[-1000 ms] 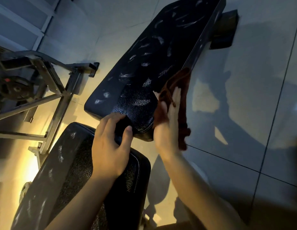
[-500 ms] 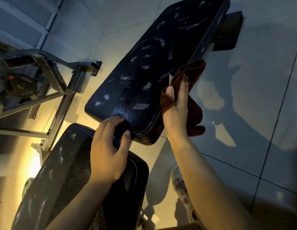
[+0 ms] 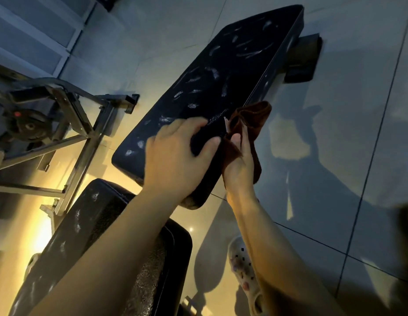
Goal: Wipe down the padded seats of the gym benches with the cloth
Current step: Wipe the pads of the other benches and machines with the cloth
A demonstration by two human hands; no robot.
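Note:
A long black padded bench seat (image 3: pixel 232 71) with pale scuff marks runs from the centre to the upper right. My left hand (image 3: pixel 175 153) rests on its near end, fingers curved over the pad and thumb stretched toward the right edge. My right hand (image 3: pixel 240 163) holds a brown cloth (image 3: pixel 251 119) against the seat's right side edge; the cloth bunches above my fingers and hangs behind my palm. A second black padded seat (image 3: pixel 102 224) lies below, under my left forearm.
A metal frame (image 3: pixel 84 124) with a weight plate (image 3: pixel 27 124) stands at the left. The bench's dark foot (image 3: pixel 303 58) sticks out at the upper right. A patterned clog (image 3: pixel 244 279) sits on the glossy tiled floor (image 3: pixel 335 156) near my right forearm.
My left hand has moved up from the gap between the two pads onto the long seat's near end. My right hand with the cloth slid farther along the seat's right edge.

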